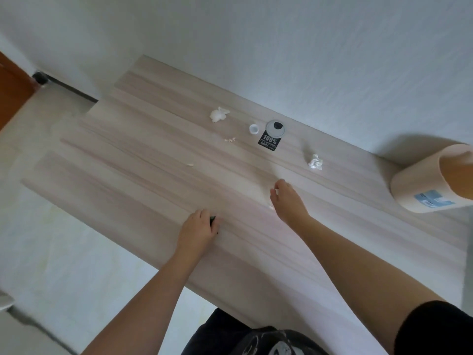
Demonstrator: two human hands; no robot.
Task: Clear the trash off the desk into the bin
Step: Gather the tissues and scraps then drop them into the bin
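On the pale wooden desk [143, 149] my left hand [198, 226] rests near the front edge, curled over a small dark object that is mostly hidden. My right hand [286, 198] lies on the desk's middle with small white scraps showing between and beside its fingers. Farther back lie a crumpled white tissue [218, 114], a second crumpled tissue [315, 162], a white bottle cap [254, 129], a clear bottle with a black label [273, 133] and small pale crumbs [230, 140]. One more scrap [190, 165] lies to the left. The beige bin [435, 180] stands at the desk's right end.
A pale wall runs behind the desk. Light floor tiles show to the left and below the desk's front edge. A brown door edge [10, 90] is at far left.
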